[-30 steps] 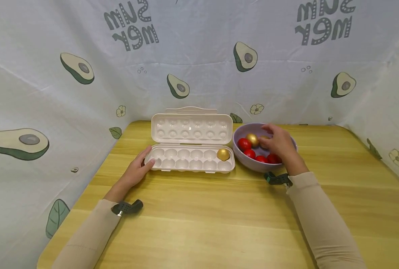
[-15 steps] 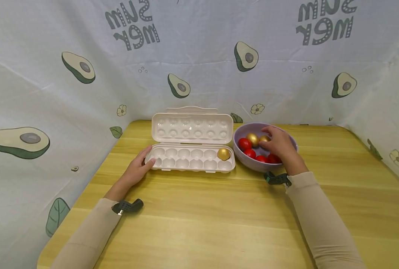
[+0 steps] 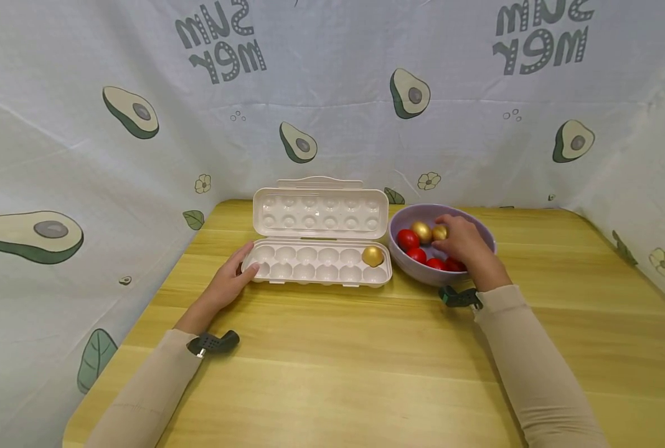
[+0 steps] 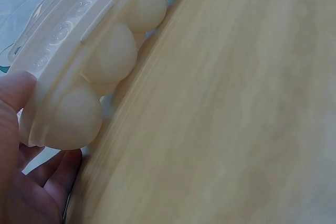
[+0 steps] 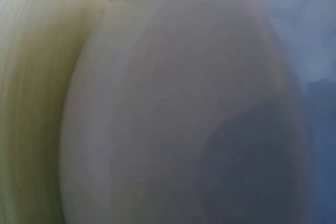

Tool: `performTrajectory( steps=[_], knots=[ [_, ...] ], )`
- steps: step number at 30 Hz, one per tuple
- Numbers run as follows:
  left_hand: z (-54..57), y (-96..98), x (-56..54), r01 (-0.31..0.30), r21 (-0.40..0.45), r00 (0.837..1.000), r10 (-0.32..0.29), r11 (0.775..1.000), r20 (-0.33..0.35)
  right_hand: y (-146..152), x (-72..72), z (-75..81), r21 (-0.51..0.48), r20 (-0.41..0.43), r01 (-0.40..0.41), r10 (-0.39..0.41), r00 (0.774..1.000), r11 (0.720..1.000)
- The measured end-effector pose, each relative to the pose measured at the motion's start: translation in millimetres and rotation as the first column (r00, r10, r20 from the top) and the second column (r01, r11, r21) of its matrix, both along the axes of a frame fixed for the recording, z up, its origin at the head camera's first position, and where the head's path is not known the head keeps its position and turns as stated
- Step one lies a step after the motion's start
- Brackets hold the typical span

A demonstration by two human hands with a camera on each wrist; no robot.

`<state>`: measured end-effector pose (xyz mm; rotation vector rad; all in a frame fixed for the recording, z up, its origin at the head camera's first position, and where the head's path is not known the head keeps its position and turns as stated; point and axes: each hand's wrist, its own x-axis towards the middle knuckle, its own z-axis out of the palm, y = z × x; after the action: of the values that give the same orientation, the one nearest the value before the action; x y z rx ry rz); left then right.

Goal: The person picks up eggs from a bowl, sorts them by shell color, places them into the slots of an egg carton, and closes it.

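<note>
An off-white plastic egg carton [image 3: 317,280] lies with its lid [image 3: 320,213] raised at the back. One gold egg [image 3: 372,256] sits in the rear cup at its right end. My left hand [image 3: 227,284] grips the carton's left end; in the left wrist view the thumb [image 4: 18,88] is on the rim and the fingers are below. Inside the purple bowl [image 3: 422,274], my right hand [image 3: 464,241] holds a gold egg [image 3: 439,232] between thumb and fingers. The right wrist view shows mostly the bowl's blurred outer wall [image 5: 157,103], with the fingers out of sight.
Also in the bowl are another gold egg [image 3: 421,232] and several red eggs [image 3: 408,239], partly hidden by the right hand. The bowl stands close beside the carton's right end. A printed cloth [image 3: 344,137] hangs behind the wooden table [image 3: 332,361].
My right hand's fingers have come in around the gold egg at the bowl's right side. My left hand and the carton stay where they were.
</note>
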<state>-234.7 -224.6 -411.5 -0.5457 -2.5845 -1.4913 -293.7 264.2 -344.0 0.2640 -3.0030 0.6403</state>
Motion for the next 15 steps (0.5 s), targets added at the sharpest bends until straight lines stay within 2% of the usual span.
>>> performTrajectory(
  steps=[7, 15],
  knots=[
    [-0.2, 0.2, -2.4, -0.02, -0.01, 0.998, 0.021, 1.0, 0.065, 0.3, 0.2, -1.7, 0.018, 0.008, -0.013, 0.013, 1.0, 1.0],
    [0.7, 0.9, -0.9, -0.007, -0.004, 1.0, 0.007, 1.0, 0.022, 0.0, 0.3, -1.8, 0.034, -0.004, -0.011, 0.011, 1.0, 0.999]
  ],
)
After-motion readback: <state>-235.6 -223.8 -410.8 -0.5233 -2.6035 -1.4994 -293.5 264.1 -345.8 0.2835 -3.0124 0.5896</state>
